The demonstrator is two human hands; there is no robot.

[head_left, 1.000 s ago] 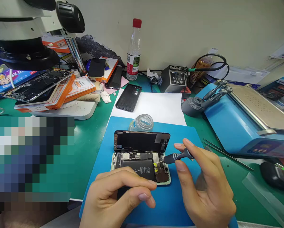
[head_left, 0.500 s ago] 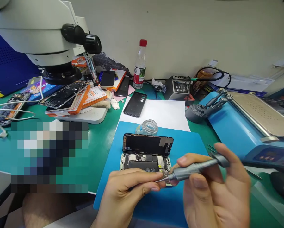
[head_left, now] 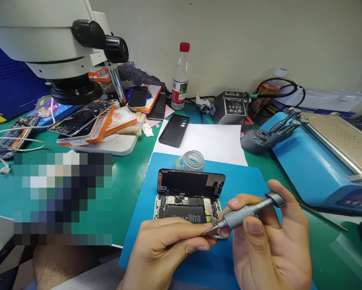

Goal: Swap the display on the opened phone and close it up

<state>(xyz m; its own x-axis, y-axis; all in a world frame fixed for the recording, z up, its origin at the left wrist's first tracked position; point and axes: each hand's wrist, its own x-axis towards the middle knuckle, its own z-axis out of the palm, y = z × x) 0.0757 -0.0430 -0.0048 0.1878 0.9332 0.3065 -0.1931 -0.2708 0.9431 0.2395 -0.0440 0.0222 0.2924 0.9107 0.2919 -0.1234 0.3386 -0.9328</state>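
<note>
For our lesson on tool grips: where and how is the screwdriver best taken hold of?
Grip the screwdriver probably by its knurled barrel, from the right: the texture should resist slipping, and the thin tip slants down and left to the left hand.

head-worn view, close, facing forward, downward

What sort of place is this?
Probably a phone repair bench. An opened phone with its insides exposed sits on a blue mat, the right hand holds a fine-tipped screwdriver, and a microscope stands at the left of the view.
</note>
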